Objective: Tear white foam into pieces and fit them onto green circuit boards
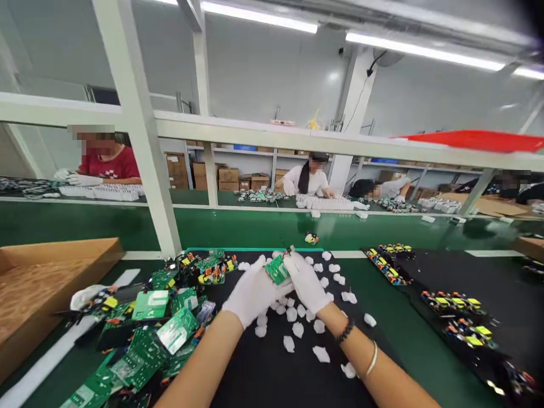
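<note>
Both my hands wear white gloves and meet over the black mat (pixel 263 374). Between them a green circuit board (pixel 277 270) is tilted, its flat side toward me. My left hand (pixel 257 292) is closed on the board's lower left side. At its upper right edge, the fingers of my right hand (pixel 304 280) are closed on it too; the fingertips are partly hidden. Below and around my hands lie many small white lumps (pixel 298 330), loose on the mat. A heap of green circuit boards (pixel 142 354) with yellow and orange parts is left of my left forearm.
A cardboard box (pixel 63 289) stands at the far left. Rows of assembled boards (pixel 461 303) lie on black trays at the right. Beyond runs a green conveyor (pixel 246 226) with one small board (pixel 311 238) on it. A white metal post (pixel 147 141) rises front left. Several people work across the belt.
</note>
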Motion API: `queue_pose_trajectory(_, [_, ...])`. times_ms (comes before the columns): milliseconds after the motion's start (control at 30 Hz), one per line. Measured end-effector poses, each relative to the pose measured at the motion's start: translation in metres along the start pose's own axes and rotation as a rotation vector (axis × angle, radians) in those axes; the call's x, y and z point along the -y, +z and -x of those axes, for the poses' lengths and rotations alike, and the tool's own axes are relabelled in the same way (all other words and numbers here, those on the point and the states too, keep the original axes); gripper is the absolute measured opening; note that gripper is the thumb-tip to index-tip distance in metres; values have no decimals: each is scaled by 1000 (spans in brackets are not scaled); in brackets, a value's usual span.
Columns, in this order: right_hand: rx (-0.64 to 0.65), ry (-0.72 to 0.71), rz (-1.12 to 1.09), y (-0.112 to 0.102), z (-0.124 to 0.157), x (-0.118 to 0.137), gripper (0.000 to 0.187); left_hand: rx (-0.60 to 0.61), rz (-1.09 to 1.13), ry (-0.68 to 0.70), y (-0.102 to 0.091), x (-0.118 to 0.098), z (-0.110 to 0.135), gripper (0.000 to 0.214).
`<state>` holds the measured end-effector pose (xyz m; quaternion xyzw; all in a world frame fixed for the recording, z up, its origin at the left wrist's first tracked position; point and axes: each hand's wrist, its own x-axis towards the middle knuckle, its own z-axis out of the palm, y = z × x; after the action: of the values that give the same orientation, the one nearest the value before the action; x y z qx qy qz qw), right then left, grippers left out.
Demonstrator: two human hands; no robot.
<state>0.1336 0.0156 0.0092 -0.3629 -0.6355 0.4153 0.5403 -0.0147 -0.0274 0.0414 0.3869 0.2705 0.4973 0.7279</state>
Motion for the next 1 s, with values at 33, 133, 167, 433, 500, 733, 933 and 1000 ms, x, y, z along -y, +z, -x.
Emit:
queue_pose_trajectory(33, [4,-15,27,-5,0,-2,28,34,-32,-10,-1,-1,0,29])
queue_pose_trajectory(133, [93,-22,76,-19,1,0,28,88,12,-123,2,-2,-2,25])
queue_pose_trajectory(167, [126,-23,88,-21,3,2,28,120,87,-188,5,0,-3,26])
queue_pose_trajectory(433, [123,-3,594,-42,10,31,30,359,444,-531,-3,5,-10,22])
queue_pose_trajectory(500, [151,67,723,-49,15,31,25,192,455,-343,-8,2,-10,23])
queue_pose_trajectory(733, [283,151,965,-30,34,16,18,-136,485,-104,-6,-2,-10,39])
queue_pose_trajectory(933, [121,-58,734,-26,24,35,3,-306,357,-41,9,4,-7,30])
queue_pose_trajectory(1000, [78,-158,517,-19,27,39,3,-360,326,-43,20,9,-6,28])
